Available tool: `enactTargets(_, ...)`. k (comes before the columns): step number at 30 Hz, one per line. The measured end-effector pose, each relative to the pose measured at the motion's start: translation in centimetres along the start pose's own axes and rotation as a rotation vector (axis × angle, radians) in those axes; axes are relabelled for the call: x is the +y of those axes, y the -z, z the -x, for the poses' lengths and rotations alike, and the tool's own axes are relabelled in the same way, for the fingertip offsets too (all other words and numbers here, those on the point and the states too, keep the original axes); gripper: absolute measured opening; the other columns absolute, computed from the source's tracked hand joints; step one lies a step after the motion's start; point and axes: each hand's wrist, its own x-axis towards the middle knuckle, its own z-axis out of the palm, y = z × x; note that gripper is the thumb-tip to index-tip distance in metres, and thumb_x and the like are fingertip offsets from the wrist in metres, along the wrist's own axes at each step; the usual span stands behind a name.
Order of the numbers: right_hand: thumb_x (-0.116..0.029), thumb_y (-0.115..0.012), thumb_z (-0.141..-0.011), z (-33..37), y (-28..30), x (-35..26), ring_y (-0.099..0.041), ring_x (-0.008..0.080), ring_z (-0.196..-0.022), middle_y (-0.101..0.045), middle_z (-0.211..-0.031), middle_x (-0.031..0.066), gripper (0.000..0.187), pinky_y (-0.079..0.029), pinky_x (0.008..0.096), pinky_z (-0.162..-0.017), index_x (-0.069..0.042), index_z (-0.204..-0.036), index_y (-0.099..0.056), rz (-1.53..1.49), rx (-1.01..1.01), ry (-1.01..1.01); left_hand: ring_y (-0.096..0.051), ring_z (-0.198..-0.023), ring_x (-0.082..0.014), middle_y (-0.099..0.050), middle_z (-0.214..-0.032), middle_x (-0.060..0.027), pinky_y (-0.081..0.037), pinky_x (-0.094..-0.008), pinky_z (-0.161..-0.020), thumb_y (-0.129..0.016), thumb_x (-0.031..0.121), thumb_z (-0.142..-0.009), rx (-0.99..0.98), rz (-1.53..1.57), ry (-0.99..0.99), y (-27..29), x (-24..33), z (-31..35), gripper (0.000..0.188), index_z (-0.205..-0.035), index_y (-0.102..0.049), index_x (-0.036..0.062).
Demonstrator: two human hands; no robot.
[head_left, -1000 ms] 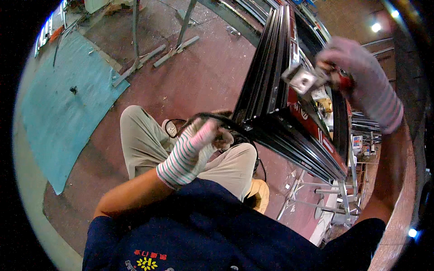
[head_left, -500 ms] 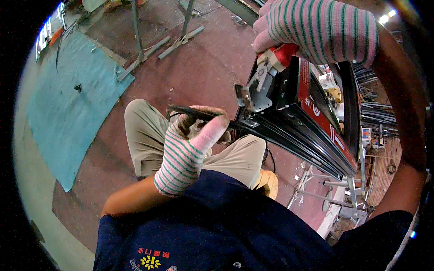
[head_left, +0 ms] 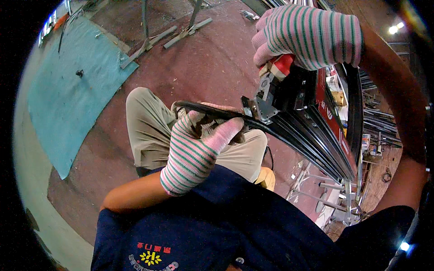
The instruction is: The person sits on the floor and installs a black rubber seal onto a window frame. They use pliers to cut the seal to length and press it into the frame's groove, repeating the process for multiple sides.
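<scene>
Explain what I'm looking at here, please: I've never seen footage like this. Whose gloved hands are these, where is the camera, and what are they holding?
The camera sits on the person's head and looks down, so the wide lens bends everything toward the rim. Both hands are the wearer's own, in striped knit gloves. The left hand grips a black rubber strip that curves over the lap and runs toward a stack of long black metal frame profiles. The right hand, raised high, closes around a red-handled tool pressed at the end of the stack, beside a metal corner bracket. Below are beige trousers, a reddish floor and a teal mat.
</scene>
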Motion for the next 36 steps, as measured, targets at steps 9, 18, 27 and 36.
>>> enactTargets(9, -0.005, -0.066, -0.07, -0.7, -2.9, -0.3, -0.057, 0.0243, -0.094, -0.063, -0.092, 0.0037, 0.028, -0.043, 0.0367, -0.091, -0.011, -0.097, -0.064, 0.127, 0.296, 0.014, -0.063, -0.081, -0.0123, -0.068, -0.091, -0.0051, -0.052, -0.0261, -0.074, -0.069, 0.009, -0.084, 0.032, 0.049, -0.037, -0.5, -0.3, 0.1, 0.017, -0.099, -0.065, 0.0008)
enactTargets(18, -0.009, -0.066, -0.069, -0.9, -3.0, -0.3, -0.057, 0.0241, -0.094, -0.062, -0.091, 0.0026, 0.027, -0.042, 0.0362, -0.092, -0.012, -0.095, -0.064, 0.142, 0.337, 0.027, -0.064, -0.082, -0.012, -0.068, -0.091, -0.0058, -0.053, -0.0263, -0.074, -0.069, 0.009, -0.084, 0.054, 0.203, -0.025, -0.6, -1.1, 0.2, 0.019, -0.1, -0.063, 0.0006)
enactTargets(27, -0.009, -0.066, -0.072, -0.9, -2.5, -0.8, -0.058, 0.0198, -0.093, -0.062, -0.094, 0.0032, 0.027, -0.044, 0.0341, -0.089, -0.012, -0.099, -0.064, 0.238, 0.244, 0.002, -0.064, -0.08, -0.0122, -0.068, -0.089, -0.0054, -0.053, -0.0261, -0.073, -0.068, 0.007, -0.084, 0.089, 0.26, 0.029, -1.1, -1.0, 0.3, 0.016, -0.098, -0.062, 0.0026)
enactTargets(36, -0.008, -0.068, -0.074, -0.9, 0.7, -0.6, -0.057, 0.0256, -0.101, -0.062, -0.104, 0.007, 0.036, -0.044, 0.0379, -0.091, -0.009, -0.109, -0.061, 0.066, -0.08, 0.012, -0.063, -0.084, -0.0135, -0.065, -0.091, -0.0039, -0.05, -0.0271, -0.077, -0.066, 0.009, -0.085, 0.072, 0.259, 0.021, -1.2, -1.3, 0.3, 0.016, -0.1, -0.061, 0.0044)
